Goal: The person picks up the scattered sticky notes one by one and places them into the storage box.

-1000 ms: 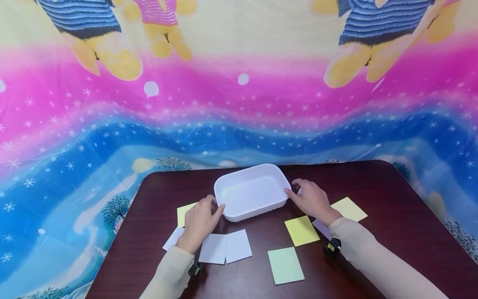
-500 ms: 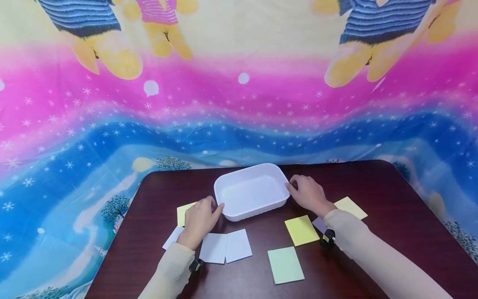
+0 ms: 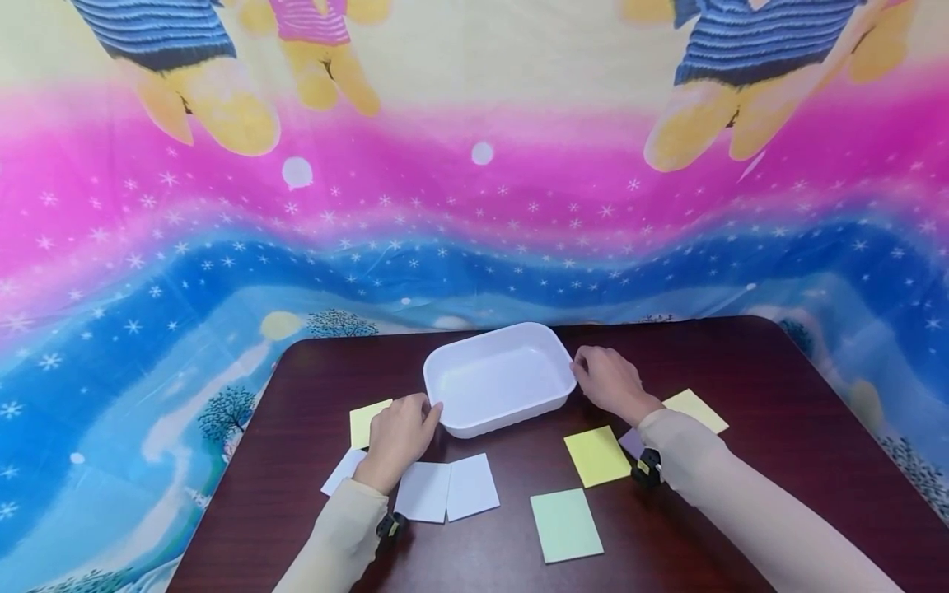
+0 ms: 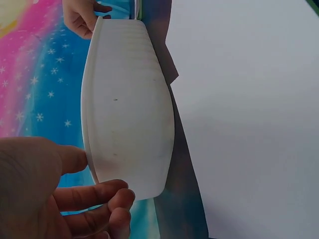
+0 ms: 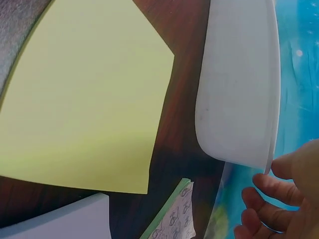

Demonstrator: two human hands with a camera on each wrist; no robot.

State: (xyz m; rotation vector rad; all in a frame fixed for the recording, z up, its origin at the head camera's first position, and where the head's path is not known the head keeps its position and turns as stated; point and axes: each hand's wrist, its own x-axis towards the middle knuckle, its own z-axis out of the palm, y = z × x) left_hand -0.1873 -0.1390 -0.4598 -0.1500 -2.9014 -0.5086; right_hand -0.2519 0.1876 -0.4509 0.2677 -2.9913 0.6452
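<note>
A white plastic basin (image 3: 504, 383), rectangular with rounded corners, stands at the back middle of the dark table, with nothing in it. At its left end my left hand (image 3: 399, 432) pinches the rim; in the left wrist view the thumb of that hand (image 4: 60, 194) lies on the rim and the fingers bend against the outer wall. My right hand (image 3: 611, 380) grips the opposite end. From the right wrist, thumb and forefinger of that hand (image 5: 294, 199) meet at the rim's corner, the other fingers curled below.
Square paper pads lie around the basin: yellow (image 3: 596, 455), green (image 3: 567, 525), white (image 3: 473, 487), purple (image 3: 633, 442) and pale yellow (image 3: 695, 409) among them. My left forearm partly covers other pads. A printed cloth (image 3: 474, 231) hangs behind the table (image 3: 667, 543).
My right hand's fingers have drawn together on the basin's rim, and its wrist has shifted slightly left. The left hand and the basin stay nearly in place.
</note>
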